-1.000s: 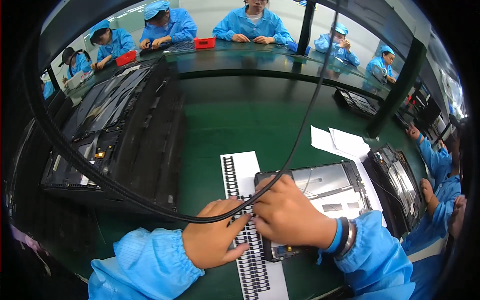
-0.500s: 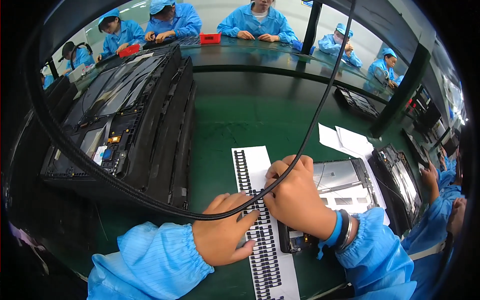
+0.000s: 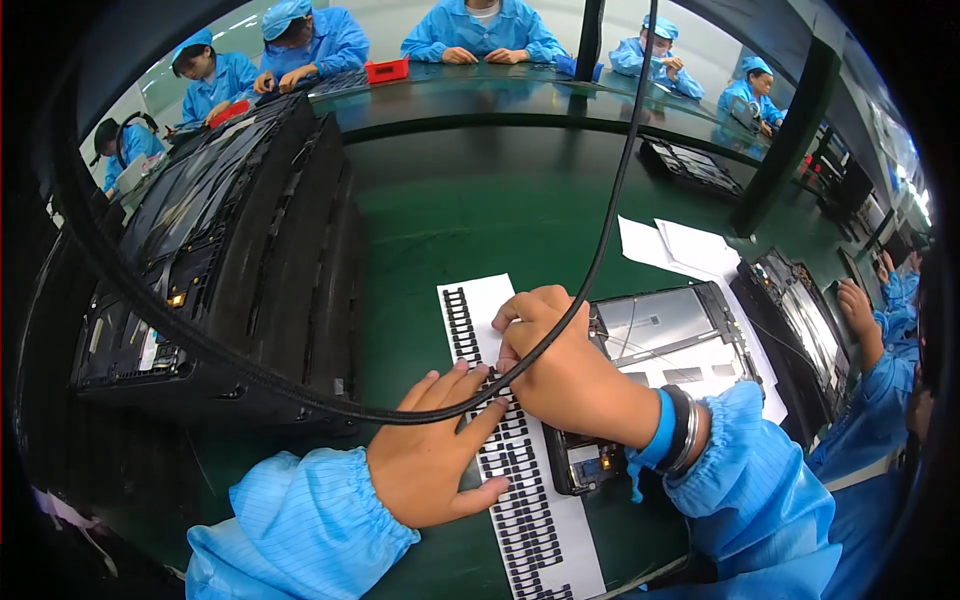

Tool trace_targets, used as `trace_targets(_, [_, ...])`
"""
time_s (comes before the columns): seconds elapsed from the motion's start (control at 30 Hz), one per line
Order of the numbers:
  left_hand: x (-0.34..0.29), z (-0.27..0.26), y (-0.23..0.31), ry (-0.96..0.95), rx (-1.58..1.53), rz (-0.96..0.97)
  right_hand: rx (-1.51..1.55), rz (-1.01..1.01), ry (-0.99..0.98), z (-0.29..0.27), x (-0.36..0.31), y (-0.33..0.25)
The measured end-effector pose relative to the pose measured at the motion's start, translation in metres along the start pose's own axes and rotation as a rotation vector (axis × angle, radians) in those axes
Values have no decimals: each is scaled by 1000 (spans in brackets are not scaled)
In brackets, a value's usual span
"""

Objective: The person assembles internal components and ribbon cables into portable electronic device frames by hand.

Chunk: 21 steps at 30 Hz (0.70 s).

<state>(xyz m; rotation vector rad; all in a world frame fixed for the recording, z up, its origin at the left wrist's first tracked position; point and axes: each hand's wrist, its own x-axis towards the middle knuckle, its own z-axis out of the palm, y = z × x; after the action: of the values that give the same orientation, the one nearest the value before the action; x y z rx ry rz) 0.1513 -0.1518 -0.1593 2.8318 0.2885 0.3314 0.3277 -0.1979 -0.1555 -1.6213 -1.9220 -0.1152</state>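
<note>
A green worktop (image 3: 450, 225) spreads out beneath and beyond both hands. Up and to the left of the left hand stands a tall stack of black device housings (image 3: 290, 235). An opened device (image 3: 675, 325) with a silver panel lies partly under the right hand and wrist. Between the hands runs a long white strip (image 3: 578, 540). The left hand (image 3: 425, 465) is spread against it, fingers and thumb apart; the right hand (image 3: 560, 380) curls over it, though I can't tell whether its fingertips grip anything. Small black pieces (image 3: 525, 500) line the strip beside the left thumb.
</note>
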Motion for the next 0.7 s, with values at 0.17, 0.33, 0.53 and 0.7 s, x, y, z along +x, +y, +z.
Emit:
trace_targets(0.17, [-4,-1,-3,21,-60,-17,171,36,-88,-51,-24,15])
trace_targets(0.33, [2,-10,17,101,-153,197,325,390,-245,-128,-84,23])
trace_targets(0.53, [44,15,59,149,-83,653,543,433,-275,-127,-104,16])
trace_targets(0.7, [49,27,56,111,-34,711,498,406,-233,-112,-110,22])
